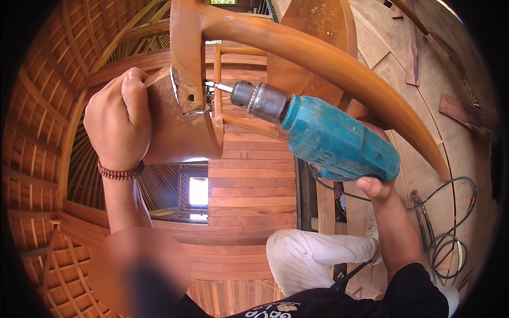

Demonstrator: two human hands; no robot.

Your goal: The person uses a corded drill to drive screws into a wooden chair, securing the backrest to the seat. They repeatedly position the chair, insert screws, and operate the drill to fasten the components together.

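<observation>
My right hand (377, 186) grips a worn teal power drill (339, 139) from below and behind; most of its fingers are hidden by the drill body. The drill points left, and its bit (222, 87) meets the side of a varnished wooden post (186, 58). That post belongs to a piece of wooden furniture, perhaps a chair, with a long curved member (318, 50) sweeping right. A dark hole shows near the post's lower end, beside a rough pale edge. My left hand (119, 119), a beaded bracelet at its wrist, is closed over the edge of the curved wooden panel (183, 135) behind the post.
A black cable (450, 233) lies coiled on the wooden boards at right, with long-handled pliers (421, 217) beside it. Loose wood offcuts (461, 114) lie farther up. A broad wooden panel (313, 26) stands behind the curved member. My bent knee (297, 254) is below the drill.
</observation>
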